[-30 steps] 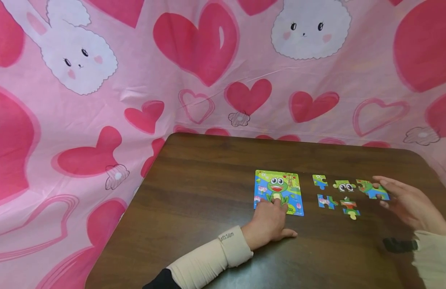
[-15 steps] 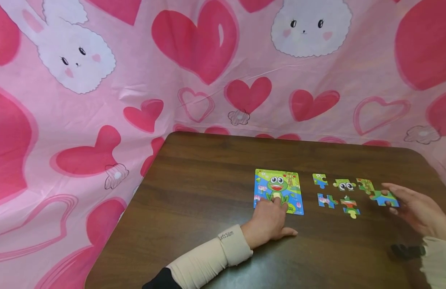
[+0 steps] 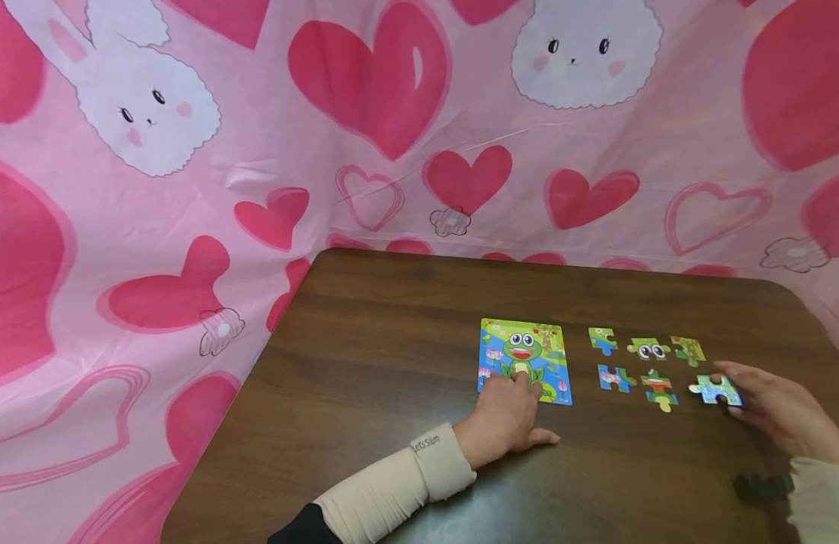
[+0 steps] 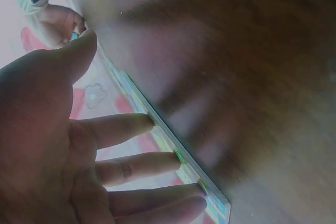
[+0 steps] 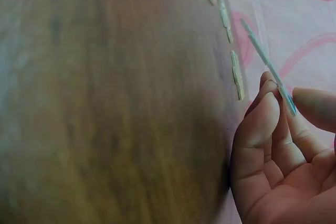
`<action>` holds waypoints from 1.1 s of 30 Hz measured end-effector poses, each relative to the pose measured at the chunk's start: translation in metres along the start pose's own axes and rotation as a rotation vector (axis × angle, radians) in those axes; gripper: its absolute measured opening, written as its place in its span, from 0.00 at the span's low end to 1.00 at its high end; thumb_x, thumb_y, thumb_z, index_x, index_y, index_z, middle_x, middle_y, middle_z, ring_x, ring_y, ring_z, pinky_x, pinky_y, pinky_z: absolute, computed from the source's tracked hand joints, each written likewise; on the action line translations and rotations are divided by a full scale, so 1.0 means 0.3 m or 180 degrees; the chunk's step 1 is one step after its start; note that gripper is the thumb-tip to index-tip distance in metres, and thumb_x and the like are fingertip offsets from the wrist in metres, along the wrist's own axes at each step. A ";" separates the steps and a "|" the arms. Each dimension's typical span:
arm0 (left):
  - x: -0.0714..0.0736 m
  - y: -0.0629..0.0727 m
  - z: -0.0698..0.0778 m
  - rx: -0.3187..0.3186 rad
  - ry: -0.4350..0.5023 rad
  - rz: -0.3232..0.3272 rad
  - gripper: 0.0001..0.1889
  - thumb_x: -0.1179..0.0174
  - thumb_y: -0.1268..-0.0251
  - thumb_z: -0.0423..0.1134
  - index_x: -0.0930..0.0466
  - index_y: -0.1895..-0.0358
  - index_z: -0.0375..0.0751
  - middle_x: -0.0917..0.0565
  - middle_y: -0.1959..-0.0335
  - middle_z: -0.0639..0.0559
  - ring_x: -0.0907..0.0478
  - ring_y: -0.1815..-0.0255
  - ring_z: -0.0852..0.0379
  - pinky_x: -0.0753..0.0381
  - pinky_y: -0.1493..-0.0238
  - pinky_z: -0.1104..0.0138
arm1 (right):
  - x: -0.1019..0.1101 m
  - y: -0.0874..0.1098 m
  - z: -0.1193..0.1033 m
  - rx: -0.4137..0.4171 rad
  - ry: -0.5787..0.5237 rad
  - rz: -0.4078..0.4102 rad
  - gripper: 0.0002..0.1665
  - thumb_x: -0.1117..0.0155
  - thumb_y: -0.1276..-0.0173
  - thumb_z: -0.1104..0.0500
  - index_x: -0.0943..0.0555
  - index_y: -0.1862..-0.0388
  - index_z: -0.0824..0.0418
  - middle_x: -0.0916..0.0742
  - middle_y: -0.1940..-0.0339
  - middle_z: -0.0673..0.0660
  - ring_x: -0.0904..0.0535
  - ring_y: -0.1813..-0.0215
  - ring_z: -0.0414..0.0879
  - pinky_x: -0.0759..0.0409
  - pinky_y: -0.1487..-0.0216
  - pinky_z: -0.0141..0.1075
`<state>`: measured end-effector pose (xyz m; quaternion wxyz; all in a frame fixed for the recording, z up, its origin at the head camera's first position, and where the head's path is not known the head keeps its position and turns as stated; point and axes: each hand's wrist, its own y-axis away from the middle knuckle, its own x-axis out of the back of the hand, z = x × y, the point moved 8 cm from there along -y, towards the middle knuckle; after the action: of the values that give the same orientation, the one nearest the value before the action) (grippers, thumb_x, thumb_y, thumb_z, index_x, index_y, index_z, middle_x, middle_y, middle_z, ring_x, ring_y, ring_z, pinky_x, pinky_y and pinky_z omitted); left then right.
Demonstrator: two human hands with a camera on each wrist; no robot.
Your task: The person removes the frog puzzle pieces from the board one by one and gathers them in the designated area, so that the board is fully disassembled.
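In the head view my left hand (image 3: 506, 423) rests its fingertips on the lower part of a square frog picture board (image 3: 490, 340). The left wrist view has these fingers stretched out over the board's edge (image 4: 173, 140), thumb apart. Over at the right, my right hand (image 3: 783, 408) pinches a blue-green jigsaw piece (image 3: 715, 390) between thumb and fingers. From the right wrist camera that piece (image 5: 268, 64) appears edge-on and tilted, raised off the table. Left of it lies a frog-mouth piece (image 3: 658, 385), with a tree piece (image 3: 688, 349) just behind.
Other loose jigsaw pieces lie between the board and my right hand: a frog-eyes piece (image 3: 648, 348), a corner piece (image 3: 602, 341) and a pink-flower piece (image 3: 615, 378). All are on a brown wooden table (image 3: 392, 340). A pink heart-patterned cloth (image 3: 474, 113) hangs behind.
My right hand has drawn the jigsaw piece away from the tree piece, rightward and nearer to me, and turned it. My left hand stays on the board.
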<state>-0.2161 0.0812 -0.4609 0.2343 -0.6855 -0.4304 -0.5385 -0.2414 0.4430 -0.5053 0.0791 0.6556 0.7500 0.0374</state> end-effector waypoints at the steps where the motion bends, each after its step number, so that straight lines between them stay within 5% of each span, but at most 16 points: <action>1: 0.000 0.000 0.000 0.0001 0.0003 0.0006 0.41 0.56 0.44 0.85 0.24 0.41 0.60 0.21 0.56 0.59 0.21 0.73 0.60 0.29 0.72 0.66 | 0.002 0.000 0.003 -0.0026 0.0043 0.0034 0.25 0.53 0.17 0.62 0.12 0.52 0.37 0.14 0.55 0.27 0.23 0.56 0.20 0.18 0.66 0.29; 6: 0.000 0.000 0.001 -0.0003 0.0010 0.0018 0.40 0.56 0.44 0.85 0.24 0.41 0.61 0.21 0.57 0.60 0.22 0.73 0.60 0.29 0.72 0.67 | 0.028 -0.005 0.019 -0.0379 0.0607 0.0398 0.16 0.45 0.20 0.51 0.15 0.59 0.28 0.18 0.61 0.21 0.24 0.62 0.21 0.17 0.67 0.29; 11: -0.002 -0.001 0.002 0.0000 0.0022 -0.0008 0.41 0.57 0.44 0.85 0.24 0.40 0.61 0.20 0.55 0.60 0.21 0.72 0.61 0.28 0.71 0.67 | 0.034 -0.007 0.004 -0.0559 0.1329 0.0558 0.13 0.48 0.19 0.45 0.20 0.60 0.25 0.23 0.64 0.18 0.23 0.65 0.23 0.16 0.66 0.31; 15: -0.003 -0.003 0.001 0.0025 0.0033 -0.0015 0.40 0.56 0.44 0.85 0.24 0.41 0.61 0.20 0.55 0.60 0.21 0.72 0.61 0.29 0.71 0.67 | 0.026 -0.003 -0.025 -0.0531 0.2012 0.0639 0.19 0.53 0.17 0.48 0.17 0.46 0.53 0.21 0.63 0.26 0.21 0.65 0.25 0.15 0.65 0.33; 19: -0.007 -0.005 -0.001 0.0047 0.0061 -0.0052 0.40 0.56 0.45 0.85 0.25 0.41 0.62 0.21 0.56 0.60 0.22 0.73 0.60 0.29 0.72 0.66 | 0.013 0.000 -0.041 -0.0488 0.2448 0.0675 0.29 0.54 0.17 0.53 0.29 0.37 0.80 0.14 0.59 0.45 0.20 0.67 0.28 0.14 0.65 0.35; 26: -0.007 -0.005 -0.001 0.0038 0.0073 -0.0036 0.40 0.56 0.44 0.85 0.24 0.41 0.62 0.21 0.57 0.60 0.22 0.72 0.60 0.29 0.72 0.66 | 0.013 0.008 -0.049 -0.0361 0.2422 0.0639 0.29 0.53 0.17 0.52 0.28 0.40 0.80 0.19 0.64 0.28 0.19 0.67 0.28 0.14 0.66 0.34; 33: -0.005 -0.006 -0.003 -0.0003 0.0105 -0.0090 0.40 0.56 0.43 0.85 0.24 0.41 0.61 0.21 0.58 0.60 0.22 0.71 0.61 0.29 0.72 0.67 | 0.039 0.012 -0.042 -0.0401 0.2376 0.0639 0.34 0.55 0.17 0.50 0.32 0.36 0.83 0.20 0.66 0.24 0.19 0.68 0.25 0.14 0.66 0.33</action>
<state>-0.2183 0.0809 -0.4622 0.2334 -0.6704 -0.4359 -0.5532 -0.2414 0.4558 -0.4930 -0.1631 0.6608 0.6557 0.3269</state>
